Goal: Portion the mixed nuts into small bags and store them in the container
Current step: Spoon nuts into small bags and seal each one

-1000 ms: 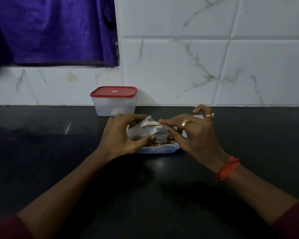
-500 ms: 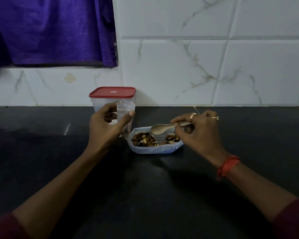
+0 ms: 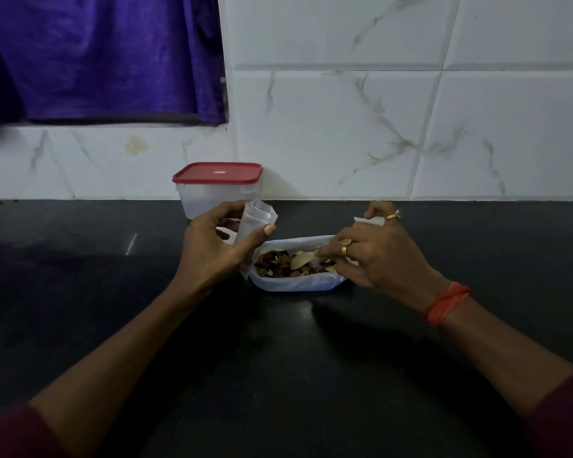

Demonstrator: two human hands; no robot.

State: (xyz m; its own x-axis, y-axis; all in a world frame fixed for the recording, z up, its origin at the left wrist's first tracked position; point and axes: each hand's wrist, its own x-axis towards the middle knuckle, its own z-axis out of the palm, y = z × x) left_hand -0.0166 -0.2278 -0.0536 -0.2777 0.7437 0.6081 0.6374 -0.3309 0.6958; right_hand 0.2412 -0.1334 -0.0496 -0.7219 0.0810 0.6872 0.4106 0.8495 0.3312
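My left hand point(image 3: 215, 252) holds a small clear bag point(image 3: 257, 226) upright between thumb and fingers, just left of the nuts. The mixed nuts point(image 3: 278, 264) lie in a low white tray point(image 3: 295, 283) on the black counter. My right hand point(image 3: 374, 256) grips a pale wooden spoon point(image 3: 301, 259), whose bowl dips into the nuts. Behind my left hand, against the wall, stands a translucent container point(image 3: 196, 201) with its red lid point(image 3: 217, 172) on.
The black counter point(image 3: 278, 358) stretches wide on both sides and towards me. A white marble-tiled wall point(image 3: 377, 127) closes the back, with a purple curtain point(image 3: 96, 54) hanging at upper left. A scrap of white plastic point(image 3: 369, 220) shows behind my right hand.
My left hand lifted the small bag away from the tray to the left and keeps it upright. My right hand lowered the spoon from above the tray into the nuts.
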